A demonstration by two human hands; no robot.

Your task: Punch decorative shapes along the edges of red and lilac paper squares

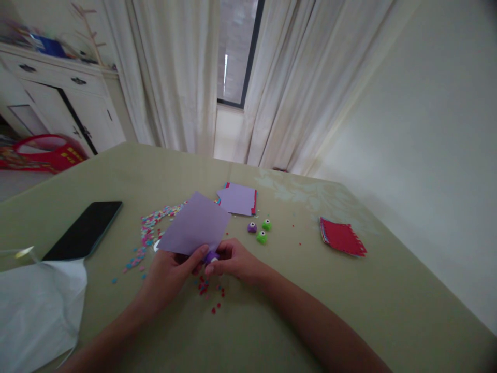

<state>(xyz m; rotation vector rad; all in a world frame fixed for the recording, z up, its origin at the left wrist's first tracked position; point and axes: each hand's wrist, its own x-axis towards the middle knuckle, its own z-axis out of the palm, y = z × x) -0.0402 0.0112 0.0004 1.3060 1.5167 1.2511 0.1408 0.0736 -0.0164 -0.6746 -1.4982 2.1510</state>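
Observation:
A lilac paper square is pinched in my left hand, tilted up above the table. My right hand grips a small purple paper punch with an eye on it, at the paper's lower corner. Fingers partly hide where punch and paper meet. Red and blue punched bits lie on the table just below my hands. Beyond them stand a purple punch and two green punches, one of them the nearer green punch, all with eyes.
Past the hands lies a stack of lilac paper with red and blue sheets under it. A red paper stack with scalloped edges is at right. Colourful confetti, a black phone and a white bag are at left.

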